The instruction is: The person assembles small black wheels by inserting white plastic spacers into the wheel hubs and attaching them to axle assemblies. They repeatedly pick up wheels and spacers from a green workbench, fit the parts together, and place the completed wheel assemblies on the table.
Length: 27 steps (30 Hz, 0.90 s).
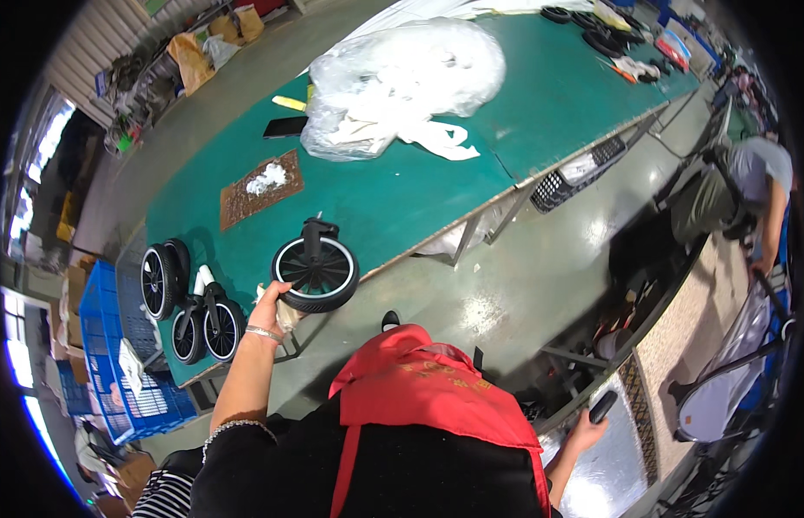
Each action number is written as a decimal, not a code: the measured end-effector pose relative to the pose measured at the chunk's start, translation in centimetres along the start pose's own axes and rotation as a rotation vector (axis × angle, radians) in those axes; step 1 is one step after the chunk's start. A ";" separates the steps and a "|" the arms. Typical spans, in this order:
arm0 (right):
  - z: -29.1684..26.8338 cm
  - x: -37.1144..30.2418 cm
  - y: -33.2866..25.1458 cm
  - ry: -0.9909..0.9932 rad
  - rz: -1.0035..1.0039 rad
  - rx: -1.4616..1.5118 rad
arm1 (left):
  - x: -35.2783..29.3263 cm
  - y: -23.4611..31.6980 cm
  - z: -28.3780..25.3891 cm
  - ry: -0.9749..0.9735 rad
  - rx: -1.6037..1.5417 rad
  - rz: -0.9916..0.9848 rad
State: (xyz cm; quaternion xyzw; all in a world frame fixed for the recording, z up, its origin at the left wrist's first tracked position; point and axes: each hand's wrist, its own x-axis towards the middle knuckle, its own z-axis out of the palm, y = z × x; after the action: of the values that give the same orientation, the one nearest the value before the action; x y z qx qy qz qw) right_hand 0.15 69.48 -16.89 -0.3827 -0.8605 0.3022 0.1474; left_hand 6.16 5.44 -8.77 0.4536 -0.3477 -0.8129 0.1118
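Note:
My left hand (268, 309) is closed at the near side of a black stroller wheel (316, 274) with a pale rim ring and a fork bracket on top. A crumpled beige cloth (288, 318) is pinched under the same fingers, against the tyre. The wheel rests at the near edge of the green table (402, 194). Off to my right side, low over a shiny silver surface (614, 466), my right hand (583, 432) grips a black, elongated object (603, 406); its kind cannot be made out.
More wheels (199, 324) stand at the table's left end, beside blue crates (117, 354). A brown board (262, 188) bears white scraps. Beyond lie a phone (284, 128) and a large clear bag (411, 82). Another person (756, 186) works at the right by a patterned bench (678, 345).

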 end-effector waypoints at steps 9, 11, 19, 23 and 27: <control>10.3 -11.9 -29.6 -0.805 0.139 1.168 | 6.7 2.5 -15.8 0.588 1.468 0.660; 12.8 -14.4 -34.3 -1.051 0.240 1.269 | 6.3 2.6 -12.5 0.799 1.690 1.106; 27.4 -17.8 -41.1 -1.167 0.013 0.219 | 9.7 6.4 -5.5 0.483 1.703 0.872; 31.9 -16.8 -43.1 -0.730 -1.228 0.040 | 10.4 8.1 -3.6 0.380 1.848 0.644; 34.4 -21.1 -49.3 -0.919 -1.432 -0.007 | 11.3 8.5 -1.7 0.158 2.068 0.270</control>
State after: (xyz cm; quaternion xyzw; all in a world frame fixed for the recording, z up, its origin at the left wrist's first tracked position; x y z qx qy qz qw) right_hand -30.58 13.84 -12.79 0.4142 -0.8704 0.2589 -0.0621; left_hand 0.05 -7.18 -11.13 0.3371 -0.9132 -0.0678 -0.2187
